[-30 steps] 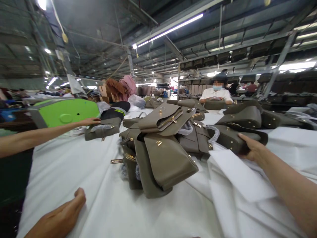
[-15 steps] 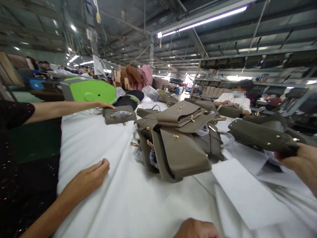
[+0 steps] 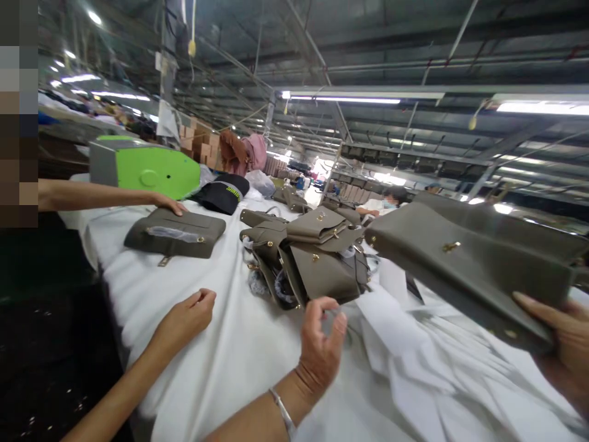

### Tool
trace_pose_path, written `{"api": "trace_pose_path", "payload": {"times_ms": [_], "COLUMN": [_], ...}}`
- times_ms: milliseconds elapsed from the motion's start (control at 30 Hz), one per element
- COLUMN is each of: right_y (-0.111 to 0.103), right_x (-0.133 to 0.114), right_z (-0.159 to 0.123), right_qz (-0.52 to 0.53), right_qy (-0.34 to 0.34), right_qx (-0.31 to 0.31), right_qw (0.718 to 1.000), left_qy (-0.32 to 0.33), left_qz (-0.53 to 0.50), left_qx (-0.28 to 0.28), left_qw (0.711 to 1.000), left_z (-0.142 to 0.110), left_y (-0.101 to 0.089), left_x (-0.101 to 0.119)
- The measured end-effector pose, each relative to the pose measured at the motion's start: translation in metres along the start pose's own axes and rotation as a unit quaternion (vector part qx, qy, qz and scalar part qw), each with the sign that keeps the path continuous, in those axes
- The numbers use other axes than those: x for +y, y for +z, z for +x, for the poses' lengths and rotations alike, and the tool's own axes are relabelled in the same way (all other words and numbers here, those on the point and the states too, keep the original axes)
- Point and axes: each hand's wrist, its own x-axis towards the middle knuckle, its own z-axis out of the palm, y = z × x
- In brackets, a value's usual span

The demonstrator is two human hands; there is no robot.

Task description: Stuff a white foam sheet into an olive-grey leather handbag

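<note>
My right hand [image 3: 564, 344] grips the lower edge of an olive-grey handbag [image 3: 464, 245], which is held up above the table at the right. A gold clasp and small metal studs show on this bag. My left hand [image 3: 322, 344], a silver bangle on its wrist, is raised over the white cloth with fingers curled and the thumb apart, and I see nothing in it. Just beyond it lies a pile of similar handbags [image 3: 322, 264] with gold fittings and plastic-wrapped parts.
A co-worker's hand [image 3: 168, 202] rests on another handbag [image 3: 179, 236] at the left; their other hand [image 3: 188, 316] is over the white cloth [image 3: 257, 368]. White sheets [image 3: 414, 344] lie at right. Behind are a green machine [image 3: 156, 172] and black cap [image 3: 223, 193].
My right hand has lifted the handbag and brought it nearer. My left hand has risen from the bottom edge. The co-worker's handbag at the left has come nearer and turned.
</note>
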Motion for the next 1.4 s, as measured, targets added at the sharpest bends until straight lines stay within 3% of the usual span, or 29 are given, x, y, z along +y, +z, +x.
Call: {"api": "trace_pose_path", "payload": {"times_ms": [67, 133, 167, 267, 467, 533, 600, 700, 800, 867, 900, 1000, 1067, 1100, 1167, 1267, 1333, 1400], "right_y": [-0.026, -0.038, -0.040, -0.039, -0.059, -0.063, -0.062, -0.054, -0.048, -0.045, -0.044, -0.040, -0.036, -0.034, -0.033, -0.034, -0.035, -0.036], "right_x": [-0.026, -0.053, -0.065, -0.082, -0.065, -0.059, -0.054, -0.053, -0.056, -0.059, -0.060, -0.060, -0.057, -0.055, -0.052, -0.051, -0.051, -0.051], "right_z": [-0.055, -0.107, -0.130, -0.183, -0.234, -0.238, -0.237, -0.222, -0.200, -0.187, -0.181, -0.174, -0.176, -0.179, -0.185, -0.193, -0.194, -0.194], "right_qz": [0.085, 0.173, 0.181, 0.236, 0.301, 0.280, 0.227, 0.134, 0.142, 0.203, 0.249, 0.401, 0.470, 0.491, 0.520, 0.552, 0.562, 0.568], "right_qy": [0.047, 0.129, 0.149, 0.214, 0.266, 0.284, 0.288, 0.245, 0.214, 0.283, 0.341, 0.482, 0.497, 0.491, 0.468, 0.445, 0.437, 0.433], "right_qx": [-0.026, -0.025, -0.022, -0.107, -0.249, -0.245, -0.199, -0.132, -0.116, -0.095, -0.080, -0.052, -0.037, -0.031, -0.028, -0.033, -0.032, -0.030], "right_qw": [0.995, 0.976, 0.972, 0.942, 0.881, 0.884, 0.909, 0.951, 0.960, 0.932, 0.903, 0.778, 0.728, 0.719, 0.714, 0.705, 0.701, 0.700], "left_qy": [-0.001, -0.007, -0.008, -0.003, 0.032, 0.046, 0.064, 0.095, 0.126, 0.149, 0.165, 0.223, 0.272, 0.307, 0.385, 0.428, 0.431, 0.454], "left_qz": [-0.031, -0.058, -0.067, -0.069, -0.051, -0.046, -0.033, 0.000, 0.039, 0.061, 0.068, 0.073, 0.077, 0.084, 0.112, 0.176, 0.218, 0.239], "left_qx": [0.058, 0.064, 0.045, -0.057, -0.226, -0.255, -0.264, -0.260, -0.234, -0.187, -0.156, -0.085, -0.114, -0.161, -0.288, -0.421, -0.437, -0.403], "left_qw": [0.998, 0.996, 0.997, 0.996, 0.972, 0.965, 0.962, 0.961, 0.963, 0.969, 0.972, 0.968, 0.952, 0.934, 0.870, 0.780, 0.759, 0.758], "left_z": [0.010, 0.014, 0.014, 0.003, -0.024, -0.025, -0.025, -0.026, -0.029, -0.032, -0.033, -0.037, -0.040, -0.043, -0.052, -0.068, -0.077, -0.083], "left_y": [-0.006, -0.008, -0.008, -0.005, 0.001, 0.001, -0.001, 0.000, 0.004, 0.007, 0.008, 0.010, 0.009, 0.009, 0.009, 0.011, 0.012, 0.010], "left_x": [0.006, 0.007, 0.008, 0.009, 0.018, 0.022, 0.026, 0.025, 0.017, 0.014, 0.015, 0.037, 0.064, 0.078, 0.101, 0.111, 0.101, 0.085]}}
